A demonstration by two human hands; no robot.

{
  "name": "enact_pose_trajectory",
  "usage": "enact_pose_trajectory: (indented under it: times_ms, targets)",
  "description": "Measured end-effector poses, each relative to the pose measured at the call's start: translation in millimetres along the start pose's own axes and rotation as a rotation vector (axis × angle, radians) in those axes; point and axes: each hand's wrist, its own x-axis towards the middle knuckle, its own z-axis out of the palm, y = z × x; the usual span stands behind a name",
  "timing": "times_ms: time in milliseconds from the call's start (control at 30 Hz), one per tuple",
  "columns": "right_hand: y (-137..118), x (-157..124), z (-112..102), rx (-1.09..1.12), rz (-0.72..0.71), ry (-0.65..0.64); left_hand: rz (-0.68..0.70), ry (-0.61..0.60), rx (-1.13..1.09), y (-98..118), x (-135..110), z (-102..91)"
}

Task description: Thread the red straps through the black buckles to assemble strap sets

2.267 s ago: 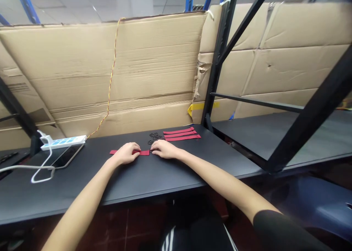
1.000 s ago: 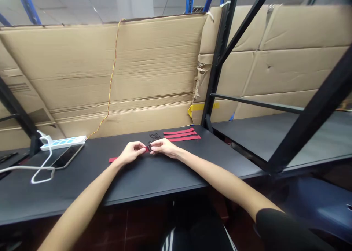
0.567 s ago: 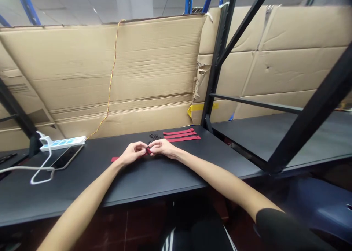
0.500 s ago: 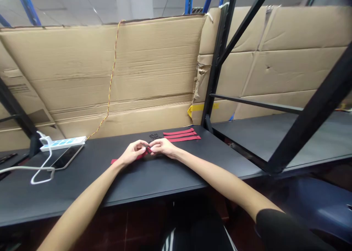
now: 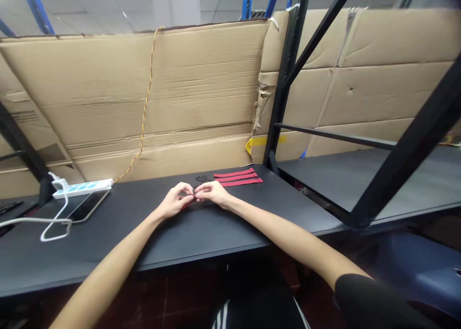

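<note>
My left hand point(image 5: 175, 201) and my right hand point(image 5: 213, 195) meet fingertip to fingertip just above the black tabletop, both closed in a pinch. Between them is a red strap point(image 5: 186, 206), mostly covered by the left fingers. A small dark piece shows at the fingertips, too small to make out. Just beyond the hands lies a little pile of black rings or buckles point(image 5: 202, 178). Several more red straps point(image 5: 238, 177) lie side by side to the right of that pile, each with a folded-looking right end.
On the left, a white power strip point(image 5: 83, 188) with a plugged-in white cable point(image 5: 56, 220) sits behind a dark tablet or phone point(image 5: 88, 207). Cardboard point(image 5: 201, 93) walls off the back. A black metal post point(image 5: 284, 79) and slanted braces stand at right.
The red strap's left end, visible beside my left wrist before, no longer shows. My fingertips have shifted slightly around the strap and the dark piece; the arms have hardly moved.
</note>
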Motion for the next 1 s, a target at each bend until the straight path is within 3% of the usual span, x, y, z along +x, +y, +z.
enact_pose_trajectory:
  times_ms: [200,633,900,1000]
  targets:
    - [1,2,2,-0.072,-0.094,0.069,-0.07,0.088,-0.113,8,-1,0.4]
    - [2,-6,11,-0.396,-0.428,0.039,-0.15,0.15,-0.13,0,0,2.0]
    - [-1,-7,11,-0.066,-0.242,-0.108,-0.142,0.114,-0.183,-4,-1,1.5]
    - [-1,-5,11,0.092,-0.172,-0.075,-0.103,0.117,-0.12,-4,-1,2.4]
